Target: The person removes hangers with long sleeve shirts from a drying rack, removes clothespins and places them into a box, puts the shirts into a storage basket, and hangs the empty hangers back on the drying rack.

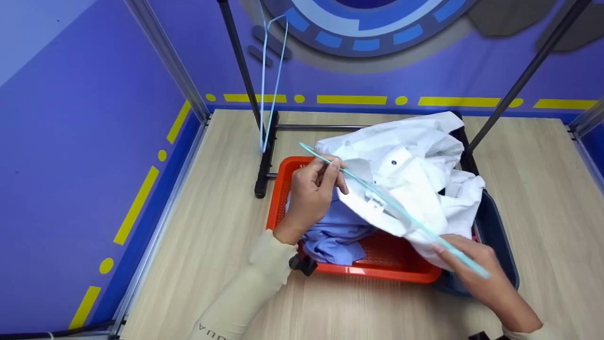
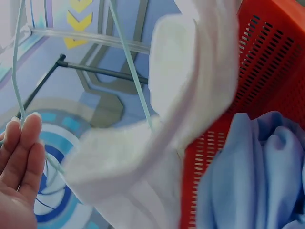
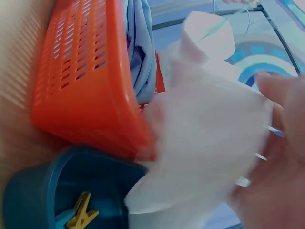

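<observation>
A light-blue hanger (image 1: 427, 230), seen nearly edge-on in the head view, slants across a white buttoned shirt (image 1: 415, 184). My left hand (image 1: 314, 189) pinches the hanger's upper-left part between thumb and fingers; the left wrist view shows its thin wire (image 2: 129, 62) passing into the shirt's collar. At the lower right, my right hand (image 1: 476, 264) grips the shirt beside the hanger's other end. In the right wrist view, blurred white fabric (image 3: 205, 143) lies against that hand and covers part of its fingers. The shirt's far part drapes over the basket and bin.
Beneath the shirt stands a red basket (image 1: 373, 270) holding blue clothing (image 1: 332, 241). A dark blue bin (image 1: 502, 241) on its right contains a yellow clothespin (image 3: 83, 214). Behind them, a dark metal rack (image 1: 240, 56) carries another light-blue hanger (image 1: 263, 89). Blue panels enclose the back and left.
</observation>
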The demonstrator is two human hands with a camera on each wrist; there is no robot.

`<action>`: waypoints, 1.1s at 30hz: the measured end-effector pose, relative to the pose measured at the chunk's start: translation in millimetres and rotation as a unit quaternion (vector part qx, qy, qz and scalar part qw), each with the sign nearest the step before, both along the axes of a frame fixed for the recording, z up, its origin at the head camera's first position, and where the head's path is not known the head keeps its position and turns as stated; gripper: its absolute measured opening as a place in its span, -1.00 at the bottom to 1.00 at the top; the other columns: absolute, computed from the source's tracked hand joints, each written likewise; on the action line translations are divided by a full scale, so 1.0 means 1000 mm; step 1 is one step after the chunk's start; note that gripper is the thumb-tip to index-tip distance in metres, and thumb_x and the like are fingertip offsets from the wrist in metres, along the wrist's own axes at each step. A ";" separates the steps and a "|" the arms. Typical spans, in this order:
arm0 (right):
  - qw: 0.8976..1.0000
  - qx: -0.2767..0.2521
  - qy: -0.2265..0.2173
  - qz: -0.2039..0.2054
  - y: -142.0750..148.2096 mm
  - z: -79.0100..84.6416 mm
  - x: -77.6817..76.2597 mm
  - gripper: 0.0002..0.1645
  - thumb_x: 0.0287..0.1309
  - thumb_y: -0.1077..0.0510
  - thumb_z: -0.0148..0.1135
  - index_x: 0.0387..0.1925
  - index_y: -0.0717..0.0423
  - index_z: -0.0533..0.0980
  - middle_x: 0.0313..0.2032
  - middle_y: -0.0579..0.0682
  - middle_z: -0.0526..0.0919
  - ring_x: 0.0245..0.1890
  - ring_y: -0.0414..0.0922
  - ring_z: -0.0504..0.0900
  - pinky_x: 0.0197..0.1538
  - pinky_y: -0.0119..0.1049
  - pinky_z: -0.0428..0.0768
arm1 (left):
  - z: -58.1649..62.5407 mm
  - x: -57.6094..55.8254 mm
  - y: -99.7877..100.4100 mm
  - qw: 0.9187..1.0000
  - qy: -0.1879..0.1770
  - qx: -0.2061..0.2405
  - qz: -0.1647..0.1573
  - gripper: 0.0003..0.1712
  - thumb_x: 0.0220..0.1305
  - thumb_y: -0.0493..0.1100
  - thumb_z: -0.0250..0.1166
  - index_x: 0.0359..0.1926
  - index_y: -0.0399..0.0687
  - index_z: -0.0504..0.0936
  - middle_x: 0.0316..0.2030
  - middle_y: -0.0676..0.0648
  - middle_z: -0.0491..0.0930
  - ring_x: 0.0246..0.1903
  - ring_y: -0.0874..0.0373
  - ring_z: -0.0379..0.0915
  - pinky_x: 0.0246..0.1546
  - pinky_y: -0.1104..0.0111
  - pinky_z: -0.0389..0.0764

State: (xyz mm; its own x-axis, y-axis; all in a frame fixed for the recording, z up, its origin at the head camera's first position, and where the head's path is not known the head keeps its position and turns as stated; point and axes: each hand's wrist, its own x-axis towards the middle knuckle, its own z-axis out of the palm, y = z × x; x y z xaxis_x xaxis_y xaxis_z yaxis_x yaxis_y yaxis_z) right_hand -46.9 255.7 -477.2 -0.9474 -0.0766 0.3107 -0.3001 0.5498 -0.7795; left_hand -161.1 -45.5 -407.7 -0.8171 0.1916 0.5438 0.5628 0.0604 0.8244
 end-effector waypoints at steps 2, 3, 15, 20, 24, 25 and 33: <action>0.999 0.003 -0.030 0.011 -0.002 0.003 0.001 -0.74 0.08 0.40 0.31 -0.21 0.06 0.68 -0.25 -0.21 0.72 -0.22 -0.47 0.59 -0.13 -0.74 0.45 | 0.003 0.002 0.003 0.999 0.035 -0.005 0.003 -0.84 0.42 -0.29 0.08 -0.21 -0.26 0.58 -0.60 -0.11 0.55 -0.58 0.19 0.56 -0.53 0.33 0.60; 0.999 0.007 -0.039 0.008 -0.001 0.005 0.001 -0.73 0.07 0.37 0.34 -0.20 0.02 0.68 -0.24 -0.21 0.73 -0.21 -0.47 0.60 -0.10 -0.74 0.44 | 0.005 0.002 0.004 0.999 0.051 -0.009 0.006 -0.85 0.41 -0.30 0.08 -0.21 -0.26 0.58 -0.60 -0.10 0.55 -0.58 0.21 0.56 -0.53 0.33 0.60; 1.000 -0.011 -0.007 -0.012 0.021 0.055 0.016 -0.32 -0.14 0.56 0.37 0.12 0.26 0.48 -0.03 -0.16 0.62 -0.08 -0.35 0.61 0.04 -0.70 0.46 | 0.000 0.006 0.017 0.985 0.131 -0.098 0.054 -0.80 0.39 -0.25 0.13 -0.37 -0.27 0.57 -0.64 -0.02 0.52 -0.57 0.28 0.49 -0.37 0.57 0.55; 0.999 0.037 0.020 -0.014 0.016 0.059 0.015 -0.47 -0.01 0.47 0.35 0.02 0.06 0.58 -0.06 -0.21 0.61 -0.12 -0.38 0.58 -0.01 -0.75 0.45 | 0.000 0.009 0.025 0.976 0.157 -0.134 0.073 -0.79 0.37 -0.24 0.16 -0.44 -0.18 0.56 -0.62 0.01 0.54 -0.56 0.28 0.48 -0.34 0.59 0.54; 0.998 0.054 0.029 -0.001 0.014 0.057 0.014 -0.57 0.07 0.45 0.29 -0.03 0.04 0.62 -0.10 -0.25 0.63 -0.16 -0.43 0.58 -0.19 -0.70 0.53 | 0.001 0.012 0.029 0.971 0.166 -0.153 0.080 -0.79 0.35 -0.23 0.19 -0.46 -0.13 0.57 -0.61 0.03 0.56 -0.55 0.29 0.49 -0.34 0.60 0.53; 0.998 0.057 0.025 0.001 0.014 0.056 0.014 -0.59 0.09 0.44 0.28 -0.04 0.04 0.62 -0.09 -0.26 0.62 -0.17 -0.45 0.57 -0.24 -0.68 0.55 | 0.001 0.013 0.030 0.971 0.165 -0.155 0.078 -0.80 0.35 -0.23 0.19 -0.45 -0.13 0.58 -0.60 0.03 0.56 -0.54 0.29 0.50 -0.33 0.60 0.54; 0.999 0.044 -0.016 0.024 0.013 0.049 0.010 -0.66 0.28 0.41 0.07 -0.40 0.00 0.65 -0.17 -0.17 0.64 -0.30 -0.37 0.53 -0.45 -0.54 0.55 | -0.002 0.016 0.030 0.967 0.157 -0.192 0.057 -0.81 0.37 -0.19 0.18 -0.22 -0.17 0.70 -0.54 0.03 0.65 -0.47 0.30 0.58 -0.26 0.59 0.57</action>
State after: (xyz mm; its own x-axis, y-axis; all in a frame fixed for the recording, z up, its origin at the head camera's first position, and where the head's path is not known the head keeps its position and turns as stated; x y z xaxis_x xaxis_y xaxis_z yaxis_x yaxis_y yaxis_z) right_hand -36.4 269.0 -427.7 -0.9515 -0.1480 0.2698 -0.3032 0.6015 -0.7391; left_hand -145.2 -15.4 -409.6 -0.6506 0.3473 0.6754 0.7536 0.4053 0.5175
